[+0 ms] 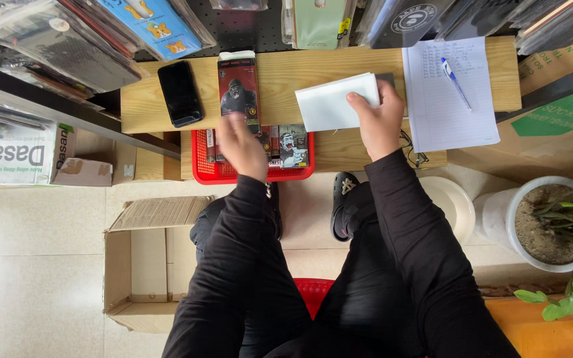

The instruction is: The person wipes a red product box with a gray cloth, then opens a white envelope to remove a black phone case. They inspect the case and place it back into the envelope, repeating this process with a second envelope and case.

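Observation:
My right hand (379,119) grips a white flat packet (333,103) over the wooden shelf (280,83), thumb on its right edge. A dark item shows just behind the packet. My left hand (241,147) reaches into a red plastic basket (203,174) that holds several printed boxes (293,146) standing on edge; whether the fingers hold one I cannot tell. A dark red box with a gorilla picture (238,87) lies on the shelf just beyond my left hand. A black phone (180,93) lies left of it.
A sheet of paper (452,99) with a blue pen (455,83) lies at the shelf's right. Hanging packaged phone cases (147,26) line the back. An open cardboard box (144,262) sits on the floor at left, a white plant pot (538,222) at right.

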